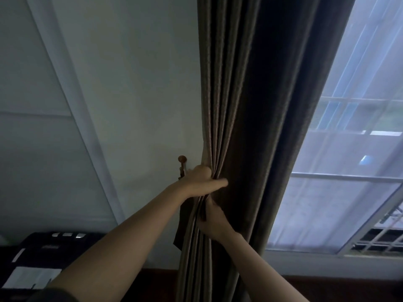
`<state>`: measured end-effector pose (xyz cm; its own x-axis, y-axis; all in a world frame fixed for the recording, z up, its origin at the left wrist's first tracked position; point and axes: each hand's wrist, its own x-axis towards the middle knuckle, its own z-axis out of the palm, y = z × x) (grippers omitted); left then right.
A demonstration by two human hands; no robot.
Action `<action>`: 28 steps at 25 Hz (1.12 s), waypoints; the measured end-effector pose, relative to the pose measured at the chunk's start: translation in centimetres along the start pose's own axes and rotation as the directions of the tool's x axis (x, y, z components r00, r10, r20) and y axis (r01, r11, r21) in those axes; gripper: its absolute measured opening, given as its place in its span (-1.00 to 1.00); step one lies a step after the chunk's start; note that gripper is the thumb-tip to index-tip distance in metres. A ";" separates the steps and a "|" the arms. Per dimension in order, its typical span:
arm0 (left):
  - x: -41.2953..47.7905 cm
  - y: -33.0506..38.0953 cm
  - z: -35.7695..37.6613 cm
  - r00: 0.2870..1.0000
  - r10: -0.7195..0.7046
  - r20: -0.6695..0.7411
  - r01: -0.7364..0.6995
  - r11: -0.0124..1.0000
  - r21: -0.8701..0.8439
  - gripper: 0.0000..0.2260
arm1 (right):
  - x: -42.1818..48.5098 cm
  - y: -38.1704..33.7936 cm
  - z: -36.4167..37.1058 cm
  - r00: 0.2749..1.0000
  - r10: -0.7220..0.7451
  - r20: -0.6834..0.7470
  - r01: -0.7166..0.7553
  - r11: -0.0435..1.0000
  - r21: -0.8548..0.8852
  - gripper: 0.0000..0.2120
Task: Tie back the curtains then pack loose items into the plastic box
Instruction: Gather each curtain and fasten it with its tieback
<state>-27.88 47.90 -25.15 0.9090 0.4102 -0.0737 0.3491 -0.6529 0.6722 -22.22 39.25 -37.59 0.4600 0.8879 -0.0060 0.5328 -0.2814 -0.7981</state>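
Just left of the left hand (pixel 201 179), a wooden tieback knob (pixel 182 159) is fixed to the pale wall (pixel 135 94), its stem partly hidden behind the wrist. Far to the right of both hands, a white sheer curtain (pixel 340 192) is hung over the window (pixel 359 250). Well below and left of the left hand, a black object with white labels (pixel 32 258) is seen; what it is cannot be told. The dark brown curtain (pixel 250 105) is gathered into narrow vertical pleats beside the knob. It is clasped by the left hand, fingers curled round the bunched folds, thumb laid across the front. Directly beneath, the folds are pinched by the right hand (pixel 212 223), whose fingers are partly buried in the cloth. A dark strip of cloth (pixel 180 227) hangs just under the left wrist
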 end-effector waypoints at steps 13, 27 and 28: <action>-0.3 -1.9 0.4 0.969 0.044 -0.241 -0.029 0.997 0.065 -0.63 | -1.5 -7.3 -12.7 0.510 -0.208 -0.835 0.226 0.969 -0.104 -0.31; 0.7 -0.2 1.4 0.993 0.011 -0.119 -0.025 0.993 -0.118 -0.66 | -2.1 0.8 -3.4 0.961 -0.044 -0.273 0.009 0.992 -0.128 -0.53; 0.6 0.3 1.5 0.994 0.008 -0.111 -0.022 0.992 -0.127 -0.65 | -2.1 0.9 -3.0 0.970 -0.044 -0.240 0.017 0.993 -0.114 -0.51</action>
<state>-26.87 47.01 -26.16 0.8809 0.4731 0.0138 0.2972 -0.5756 0.7618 -20.58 36.01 -36.44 0.5934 0.7859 0.1739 0.6178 -0.3062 -0.7242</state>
